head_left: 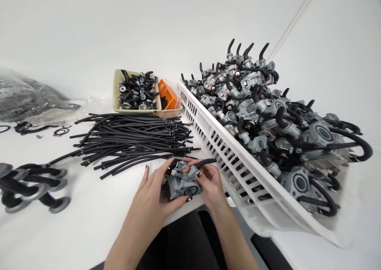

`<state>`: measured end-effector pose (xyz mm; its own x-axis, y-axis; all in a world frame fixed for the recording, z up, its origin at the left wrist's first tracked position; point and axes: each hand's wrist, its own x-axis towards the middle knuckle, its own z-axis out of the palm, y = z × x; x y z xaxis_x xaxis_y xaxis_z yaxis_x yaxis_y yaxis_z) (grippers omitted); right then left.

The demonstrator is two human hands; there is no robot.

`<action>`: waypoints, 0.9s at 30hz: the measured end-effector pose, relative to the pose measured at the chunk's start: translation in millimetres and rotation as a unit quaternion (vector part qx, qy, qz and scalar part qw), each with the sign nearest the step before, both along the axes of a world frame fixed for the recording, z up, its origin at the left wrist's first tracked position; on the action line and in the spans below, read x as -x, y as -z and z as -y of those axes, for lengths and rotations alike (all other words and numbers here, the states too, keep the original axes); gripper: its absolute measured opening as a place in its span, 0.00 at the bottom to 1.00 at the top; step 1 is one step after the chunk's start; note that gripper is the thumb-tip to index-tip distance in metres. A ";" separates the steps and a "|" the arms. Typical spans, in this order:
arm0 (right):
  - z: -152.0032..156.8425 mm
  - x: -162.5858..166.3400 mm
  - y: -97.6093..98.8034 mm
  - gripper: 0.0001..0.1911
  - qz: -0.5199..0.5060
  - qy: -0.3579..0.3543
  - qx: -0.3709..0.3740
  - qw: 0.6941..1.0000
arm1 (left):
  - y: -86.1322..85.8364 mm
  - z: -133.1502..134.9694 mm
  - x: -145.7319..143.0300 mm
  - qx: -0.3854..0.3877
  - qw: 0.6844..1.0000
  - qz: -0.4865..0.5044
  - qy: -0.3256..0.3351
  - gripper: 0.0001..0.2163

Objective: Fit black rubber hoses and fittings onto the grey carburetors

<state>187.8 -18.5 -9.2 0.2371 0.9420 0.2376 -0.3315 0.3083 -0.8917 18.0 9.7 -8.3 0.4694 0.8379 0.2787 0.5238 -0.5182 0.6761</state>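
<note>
A grey metal carburetor point(182, 186) is held between both hands over the table's front edge. My left hand point(153, 194) wraps its left side, the thumb along the front below the round bore. On the right, my right hand point(210, 180) grips the top fitting, from which a short black rubber tube point(206, 161) sticks out to the right. Just behind the hands lies a pile of black hoses point(139, 137). The far side of the carburetor is hidden by the fingers.
A white slatted basket point(226, 153) heaped with carburetors point(258, 143) stands at right. Behind the hoses are a cream bin point(115, 91) of capped tubes and an orange basket point(167, 95). Several black elbow tubes with grey caps point(32, 186) lie left, near a clear plastic bag point(29, 95).
</note>
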 end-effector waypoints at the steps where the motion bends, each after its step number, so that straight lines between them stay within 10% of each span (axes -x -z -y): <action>1: 0.1 0.0 0.3 0.11 0.002 0.001 0.001 1.000 | 0.6 -0.4 0.2 -0.002 1.000 0.004 0.003 0.32; 17: 1.3 1.5 5.0 0.16 -0.001 0.031 -0.008 1.000 | 7.2 -2.4 -0.5 -0.014 0.999 0.036 0.003 0.34; 27: -5.5 -0.1 9.3 0.08 0.040 0.186 -0.054 0.980 | 0.9 -1.2 1.0 0.035 0.999 0.009 0.011 0.35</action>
<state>187.9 -13.0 -18.5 0.5359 0.7625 0.3626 -0.1082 0.4879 -0.8662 17.0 11.0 -9.2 0.4828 0.8452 0.2292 0.4997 -0.4808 0.7205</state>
